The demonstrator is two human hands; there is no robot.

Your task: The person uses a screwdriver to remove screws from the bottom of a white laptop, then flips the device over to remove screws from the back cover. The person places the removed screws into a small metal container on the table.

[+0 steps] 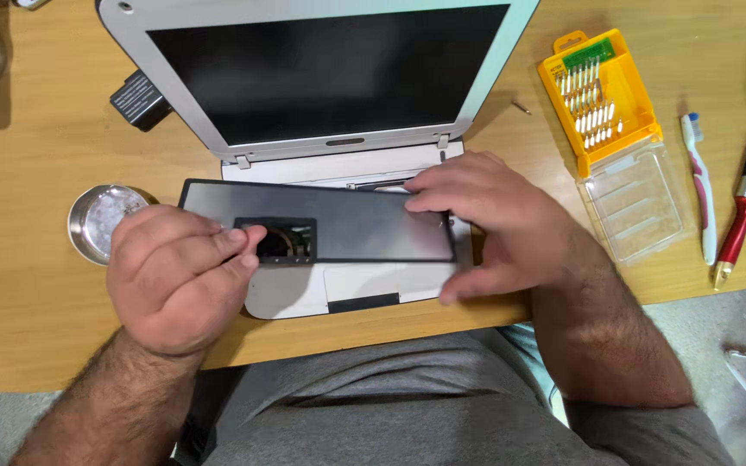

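Two hands are on a dark flat panel [347, 226] that lies across the base of an open laptop [330, 78] on the table [28, 285]. From its shape and place it looks like the keyboard turned face down, though I cannot be sure.

The left hand [179, 276] is curled loosely at the panel's near left part, thumb and fingertips touching the edge of a small rectangular cut-out [285, 242]; it rests there rather than gripping. The right hand [494, 220] lies half open over the panel's right end, fingertips pressing on its top edge and thumb stretched along the laptop's front. The panel sits slightly askew, its left end past the laptop's side.

A small round metal dish [101, 220] stands just left of the left hand. Well to the right lie an open yellow bit case [602, 95] with its clear lid folded out, a toothbrush [699, 181] and a red-handled brush [744, 207]. One loose screw [521, 107] lies near the case.

My worry is whatever shows inside that cut-out: if a ribbon cable joins panel and base, lifting or sliding too far could tear it. The panel is thin, and uneven pressure from the right hand might bend it. The left forearm is close to the dish, so a nudge could scatter its contents, and the stray screw could roll off unnoticed.
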